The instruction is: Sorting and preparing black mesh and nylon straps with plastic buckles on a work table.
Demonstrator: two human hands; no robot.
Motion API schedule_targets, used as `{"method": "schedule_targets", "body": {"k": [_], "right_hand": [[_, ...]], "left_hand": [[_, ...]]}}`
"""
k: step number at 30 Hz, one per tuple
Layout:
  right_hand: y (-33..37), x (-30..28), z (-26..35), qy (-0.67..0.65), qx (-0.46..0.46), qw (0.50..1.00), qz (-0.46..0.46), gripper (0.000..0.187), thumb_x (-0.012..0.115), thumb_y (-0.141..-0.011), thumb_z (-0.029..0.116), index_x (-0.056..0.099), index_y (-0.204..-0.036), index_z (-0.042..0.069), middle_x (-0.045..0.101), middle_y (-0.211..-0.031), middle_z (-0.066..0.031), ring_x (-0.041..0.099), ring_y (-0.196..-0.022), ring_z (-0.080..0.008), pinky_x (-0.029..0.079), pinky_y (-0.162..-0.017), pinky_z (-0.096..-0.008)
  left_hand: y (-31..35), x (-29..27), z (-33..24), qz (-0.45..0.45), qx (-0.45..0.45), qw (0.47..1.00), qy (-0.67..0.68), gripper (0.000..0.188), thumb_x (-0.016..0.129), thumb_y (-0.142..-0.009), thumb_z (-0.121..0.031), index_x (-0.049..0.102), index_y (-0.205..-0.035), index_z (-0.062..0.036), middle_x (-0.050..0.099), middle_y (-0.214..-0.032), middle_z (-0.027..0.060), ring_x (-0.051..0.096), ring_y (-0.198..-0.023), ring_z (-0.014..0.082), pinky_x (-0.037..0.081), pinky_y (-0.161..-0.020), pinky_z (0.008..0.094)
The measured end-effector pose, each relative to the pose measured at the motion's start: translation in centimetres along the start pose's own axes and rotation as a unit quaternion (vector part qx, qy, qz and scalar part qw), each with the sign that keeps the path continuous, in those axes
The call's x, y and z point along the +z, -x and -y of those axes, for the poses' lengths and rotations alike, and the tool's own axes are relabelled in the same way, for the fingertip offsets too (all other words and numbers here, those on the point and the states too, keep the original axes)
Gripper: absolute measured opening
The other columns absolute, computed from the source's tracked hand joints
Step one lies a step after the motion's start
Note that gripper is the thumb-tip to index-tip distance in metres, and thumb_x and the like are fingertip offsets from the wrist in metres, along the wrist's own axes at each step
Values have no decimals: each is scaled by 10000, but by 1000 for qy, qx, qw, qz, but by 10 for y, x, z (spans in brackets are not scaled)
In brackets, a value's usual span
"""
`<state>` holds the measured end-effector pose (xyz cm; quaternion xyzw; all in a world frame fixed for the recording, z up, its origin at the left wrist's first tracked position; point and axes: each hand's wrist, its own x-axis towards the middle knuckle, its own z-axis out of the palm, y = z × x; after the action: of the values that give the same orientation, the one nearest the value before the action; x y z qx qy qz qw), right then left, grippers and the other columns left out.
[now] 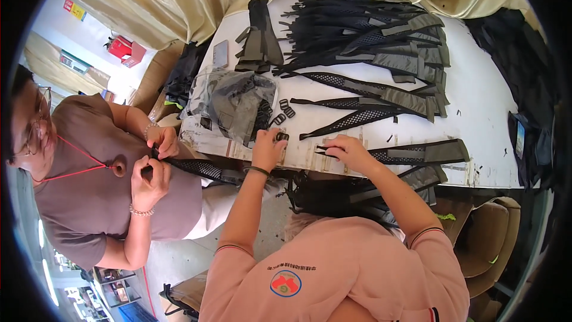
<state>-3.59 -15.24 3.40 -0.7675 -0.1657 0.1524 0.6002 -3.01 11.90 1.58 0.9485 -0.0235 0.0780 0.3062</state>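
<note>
My left hand point(268, 150) is closed on a small black plastic buckle point(282, 136) near the table's front edge. A short way to its right, my right hand point(351, 154) pinches the narrow end of a black mesh strap point(411, 153). The strap's wider grey end lies flat on the table to the right. Beyond my left hand lie several loose buckles point(287, 108), beside a clear plastic bag point(235, 104) with more black buckles showing inside. Between the buckle and the strap end in my hands there is a gap.
A big heap of mesh straps point(369, 53) covers the far middle of the white table point(476, 95). More straps point(333, 194) hang below the front edge. At left, a co-worker's hands point(152, 176) hold another strap. Cardboard boxes point(488, 238) stand at right.
</note>
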Motion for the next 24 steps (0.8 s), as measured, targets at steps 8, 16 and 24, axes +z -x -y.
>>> {"method": "schedule_targets", "body": {"k": [8, 16, 24], "right_hand": [[-5, 0, -5, 115, -133, 984, 39, 157, 625, -839, 127, 642, -933, 4, 584, -783, -73, 551, -686, -152, 448, -640, -296], [4, -25, 46, -164, 82, 982, 56, 156, 606, -871, 143, 642, -956, 17, 591, -778, 36, 504, -663, -38, 418, -604, -191], [20, -30, 62, -231, 75, 965, 97, 110, 592, -877, 128, 640, -911, 34, 578, -766, 43, 494, -662, -34, 398, -600, -186]], "left_hand": [[5, 10, -5, 21, -70, 993, 90, 303, 748, -732, -119, 578, -966, -30, 593, -855, 96, 599, -705, 195, 488, -632, 295], [24, 9, -76, 192, -165, 619, 744, 179, 546, -919, -98, 584, -1076, -21, 630, -894, 49, 600, -697, 130, 496, -660, 264], [19, 22, -99, 260, -152, 560, 772, 240, 530, -932, -124, 579, -1140, -16, 622, -892, 39, 575, -699, 116, 476, -684, 247]]}}
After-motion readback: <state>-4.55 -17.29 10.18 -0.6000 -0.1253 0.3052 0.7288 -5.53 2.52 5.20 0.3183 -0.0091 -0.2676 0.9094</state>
